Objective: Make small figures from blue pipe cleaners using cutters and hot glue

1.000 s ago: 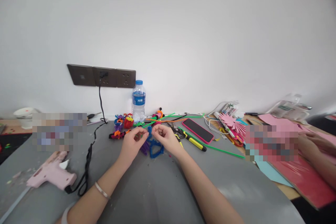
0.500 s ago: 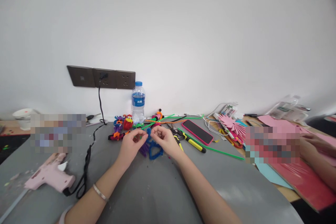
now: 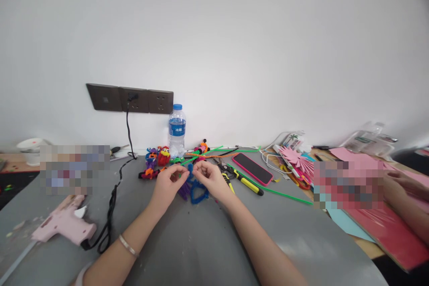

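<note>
Yellow-handled pliers (image 3: 248, 184) beside the right hand (image 3: 212, 179)

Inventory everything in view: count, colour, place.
Blue shape: 1, blue, centre
Purple strands: unclear, purple, centre
Figures: several, multicoloured, centre
Green stems: several, green, centre-right
Bottle: 1, clear, centre
Pliers: 1, yellow, centre-right
Phone: 1, pink/black, centre-right
Glue gun: 1, pink, left
Socket plates: 3, brown, left
Cup: 1, white, left
Paper fan: 1, pink, right
Red pack: 1, red, right
Table: 1, grey, below
Co-worker's arm: 1+, bare, right
Left hand: 1, bare, centre
Right hand: 1, bare, centre
</note>
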A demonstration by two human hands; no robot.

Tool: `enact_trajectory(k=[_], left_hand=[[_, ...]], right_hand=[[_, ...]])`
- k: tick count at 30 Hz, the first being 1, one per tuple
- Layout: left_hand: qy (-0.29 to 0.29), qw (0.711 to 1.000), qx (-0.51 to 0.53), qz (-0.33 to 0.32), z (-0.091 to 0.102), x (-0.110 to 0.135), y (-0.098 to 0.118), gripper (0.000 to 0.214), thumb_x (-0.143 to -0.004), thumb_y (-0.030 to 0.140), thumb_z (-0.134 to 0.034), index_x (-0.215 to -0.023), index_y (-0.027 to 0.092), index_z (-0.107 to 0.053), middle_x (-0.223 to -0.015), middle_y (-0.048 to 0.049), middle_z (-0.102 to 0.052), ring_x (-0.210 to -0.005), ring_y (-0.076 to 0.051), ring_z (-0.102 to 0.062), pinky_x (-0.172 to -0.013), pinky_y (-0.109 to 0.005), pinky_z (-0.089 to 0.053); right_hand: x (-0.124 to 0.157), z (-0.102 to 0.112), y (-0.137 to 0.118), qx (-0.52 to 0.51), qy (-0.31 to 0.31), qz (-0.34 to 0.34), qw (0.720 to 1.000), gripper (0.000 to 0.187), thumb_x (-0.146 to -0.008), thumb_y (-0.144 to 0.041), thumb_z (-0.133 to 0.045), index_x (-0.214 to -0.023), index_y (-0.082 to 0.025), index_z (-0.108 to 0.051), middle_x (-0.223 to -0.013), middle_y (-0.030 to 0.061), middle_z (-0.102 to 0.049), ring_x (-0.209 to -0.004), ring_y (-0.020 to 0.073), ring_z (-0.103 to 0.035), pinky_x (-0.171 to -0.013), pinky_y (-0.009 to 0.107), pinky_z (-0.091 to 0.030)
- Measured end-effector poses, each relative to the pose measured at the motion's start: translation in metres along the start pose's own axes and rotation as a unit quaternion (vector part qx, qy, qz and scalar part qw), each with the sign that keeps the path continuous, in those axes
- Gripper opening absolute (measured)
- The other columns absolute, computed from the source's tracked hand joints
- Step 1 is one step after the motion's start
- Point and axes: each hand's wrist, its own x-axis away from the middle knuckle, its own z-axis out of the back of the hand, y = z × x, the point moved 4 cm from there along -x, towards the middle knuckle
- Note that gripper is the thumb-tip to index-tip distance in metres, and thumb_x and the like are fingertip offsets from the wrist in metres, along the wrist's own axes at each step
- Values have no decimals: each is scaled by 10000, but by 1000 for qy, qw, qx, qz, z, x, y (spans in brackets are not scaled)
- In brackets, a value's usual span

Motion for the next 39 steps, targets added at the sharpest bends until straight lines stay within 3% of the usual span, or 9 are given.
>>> enact_trajectory(k=[39], left_hand=[[-3, 999, -39, -7, -1, 0, -3, 171, -781, 316, -611, -715, 172, -675, -648, 4, -637, -550, -124, -493, -546, -235, -394]], right_hand=[[0, -1, 3, 12, -6, 3, 1000, 257, -815, -430, -597, -776, -180, -554, -609, -45, -419, -543, 112, -373, -541, 240, -305]])
